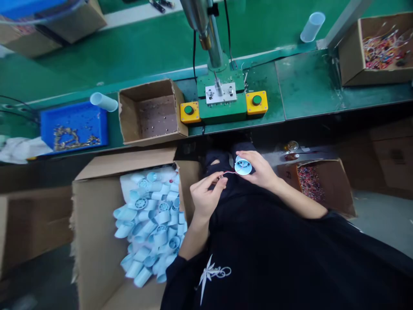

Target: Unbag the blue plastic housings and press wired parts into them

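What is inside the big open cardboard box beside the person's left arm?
A heap of pale blue plastic tubes, some showing round vented ends, over a white lining. The cardboard box floor beneath them is hidden.

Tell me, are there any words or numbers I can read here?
None can be read.
White embroidery on the black garment: a picture, not letters.
Dark mark on the far-right cardboard box: too blurred.
Pale blue part in the right hand: no print shows.
Red wire pinched by the left hand: no tag.
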The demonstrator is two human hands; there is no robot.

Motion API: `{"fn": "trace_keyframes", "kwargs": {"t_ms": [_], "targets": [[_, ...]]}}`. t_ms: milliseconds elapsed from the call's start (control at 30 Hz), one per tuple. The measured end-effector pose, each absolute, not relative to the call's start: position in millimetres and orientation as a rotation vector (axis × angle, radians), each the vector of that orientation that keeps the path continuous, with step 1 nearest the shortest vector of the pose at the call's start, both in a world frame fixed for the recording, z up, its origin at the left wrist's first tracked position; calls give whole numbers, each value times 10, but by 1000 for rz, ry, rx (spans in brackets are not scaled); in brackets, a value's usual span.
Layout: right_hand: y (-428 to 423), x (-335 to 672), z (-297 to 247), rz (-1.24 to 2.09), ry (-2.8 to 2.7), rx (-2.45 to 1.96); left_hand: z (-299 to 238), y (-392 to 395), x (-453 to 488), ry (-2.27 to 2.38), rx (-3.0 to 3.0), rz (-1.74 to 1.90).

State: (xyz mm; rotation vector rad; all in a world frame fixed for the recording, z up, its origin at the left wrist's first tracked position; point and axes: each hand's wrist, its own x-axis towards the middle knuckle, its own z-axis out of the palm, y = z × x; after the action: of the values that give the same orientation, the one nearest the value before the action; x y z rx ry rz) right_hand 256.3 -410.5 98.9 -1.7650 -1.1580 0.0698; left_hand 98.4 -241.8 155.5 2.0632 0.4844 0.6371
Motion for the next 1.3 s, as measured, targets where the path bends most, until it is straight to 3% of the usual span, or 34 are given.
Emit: {"fn": "trace_keyframes", "kwargs": {"t_ms": [267,933,1300], "targets": [[-4088,2568,919,-124,-1259,-1791,1560,-2452,1028,611,2147,618],[-4070,2505,915,27,-1277,-1818,1478,-2492,1154,480,2272,783],[-4062,2443,882,61,-1302,-1913,1235,-2540,1175,414,2010,741]]}}
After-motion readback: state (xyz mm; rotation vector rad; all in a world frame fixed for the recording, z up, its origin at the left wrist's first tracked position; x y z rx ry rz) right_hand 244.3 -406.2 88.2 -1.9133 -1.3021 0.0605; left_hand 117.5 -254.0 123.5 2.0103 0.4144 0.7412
